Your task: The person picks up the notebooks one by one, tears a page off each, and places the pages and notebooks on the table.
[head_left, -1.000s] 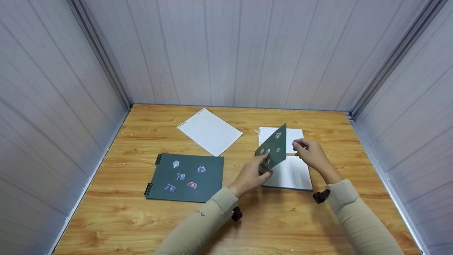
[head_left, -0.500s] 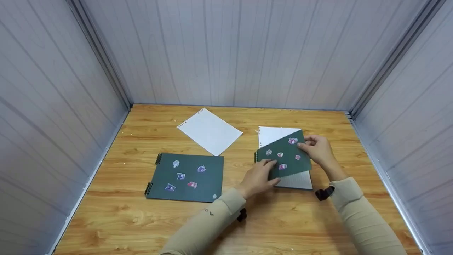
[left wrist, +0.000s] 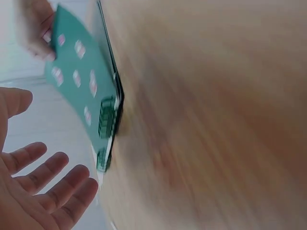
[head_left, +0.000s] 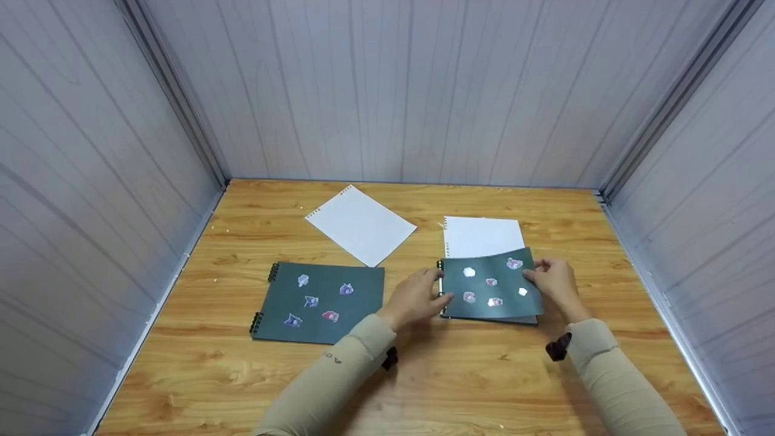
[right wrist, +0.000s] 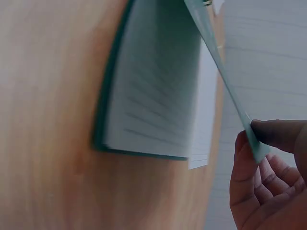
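Observation:
A dark green spiral notebook [head_left: 451, 284] with several stickers on its front lies at the right of the table, its coils on the left side. My right hand [head_left: 554, 283] pinches the cover's right edge between thumb and fingers. In the right wrist view the cover [right wrist: 225, 86] is lifted at an angle above the lined pages [right wrist: 148, 105]. My left hand [head_left: 415, 298] is beside the coils, fingers extended. The left wrist view shows its fingers [left wrist: 62, 170] spread, holding nothing.
A second green spiral notebook [head_left: 363, 290] with stickers lies at the left, partly behind my left forearm. One loose white sheet [head_left: 363, 225] lies at the back; another loose sheet [head_left: 484, 236] lies just behind the right notebook. Panel walls border the table.
The green cover, first raised steeply in my left hand, has passed to my right hand and swung down over the pages. My left hand has let go and drawn left to the coils.

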Available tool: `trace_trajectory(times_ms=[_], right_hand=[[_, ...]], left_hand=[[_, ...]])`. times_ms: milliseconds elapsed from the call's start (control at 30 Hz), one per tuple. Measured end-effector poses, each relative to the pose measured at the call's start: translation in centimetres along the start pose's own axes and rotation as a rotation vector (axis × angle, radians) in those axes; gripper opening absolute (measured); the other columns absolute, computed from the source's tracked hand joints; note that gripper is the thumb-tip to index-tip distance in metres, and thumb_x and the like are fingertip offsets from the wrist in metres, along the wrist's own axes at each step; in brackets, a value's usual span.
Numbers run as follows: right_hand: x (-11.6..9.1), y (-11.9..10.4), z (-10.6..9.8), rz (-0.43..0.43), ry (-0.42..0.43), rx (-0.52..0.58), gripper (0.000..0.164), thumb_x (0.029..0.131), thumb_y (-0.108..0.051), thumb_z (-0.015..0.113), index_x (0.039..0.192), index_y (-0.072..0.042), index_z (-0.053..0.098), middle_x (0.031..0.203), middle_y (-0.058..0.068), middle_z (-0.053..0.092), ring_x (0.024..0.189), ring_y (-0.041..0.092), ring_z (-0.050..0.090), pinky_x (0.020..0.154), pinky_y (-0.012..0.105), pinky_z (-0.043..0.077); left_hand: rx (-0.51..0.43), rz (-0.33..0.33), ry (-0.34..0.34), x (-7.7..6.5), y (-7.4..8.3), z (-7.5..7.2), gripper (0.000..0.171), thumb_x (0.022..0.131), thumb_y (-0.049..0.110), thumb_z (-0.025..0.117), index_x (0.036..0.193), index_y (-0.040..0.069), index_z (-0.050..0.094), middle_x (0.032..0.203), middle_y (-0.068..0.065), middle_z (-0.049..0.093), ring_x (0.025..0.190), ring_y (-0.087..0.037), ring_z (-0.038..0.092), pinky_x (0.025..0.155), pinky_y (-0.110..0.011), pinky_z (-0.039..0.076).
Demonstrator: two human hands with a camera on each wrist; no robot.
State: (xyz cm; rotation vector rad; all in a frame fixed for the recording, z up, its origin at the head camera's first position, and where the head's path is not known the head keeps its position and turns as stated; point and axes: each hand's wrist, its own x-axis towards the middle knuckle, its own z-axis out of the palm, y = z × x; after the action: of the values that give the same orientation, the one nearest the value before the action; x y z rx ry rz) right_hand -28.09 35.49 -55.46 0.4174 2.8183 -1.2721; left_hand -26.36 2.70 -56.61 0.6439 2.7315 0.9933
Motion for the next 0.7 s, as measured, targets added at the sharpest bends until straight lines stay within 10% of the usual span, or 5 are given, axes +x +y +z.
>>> trace_trajectory(times_ms=[700], right_hand=[[0.3, 3.4, 2.8, 0.067, -0.008, -0.156, 0.031, 0.103, -0.023, 0.072, 0.113, 0.006, 0.073, 0.114, 0.025, 0.075, 0.096, 0.03, 0.068, 0.081, 0.043, 0.058]], left_hand=[[0.103, -0.039, 0.167, -3.8, -6.9, -6.1, 0.051, 0.107, 0.039, 0.067, 0.141, 0.001, 0.064, 0.134, -0.02, 0.069, 0.119, -0.037, 0.07, 0.101, -0.057, 0.06]])
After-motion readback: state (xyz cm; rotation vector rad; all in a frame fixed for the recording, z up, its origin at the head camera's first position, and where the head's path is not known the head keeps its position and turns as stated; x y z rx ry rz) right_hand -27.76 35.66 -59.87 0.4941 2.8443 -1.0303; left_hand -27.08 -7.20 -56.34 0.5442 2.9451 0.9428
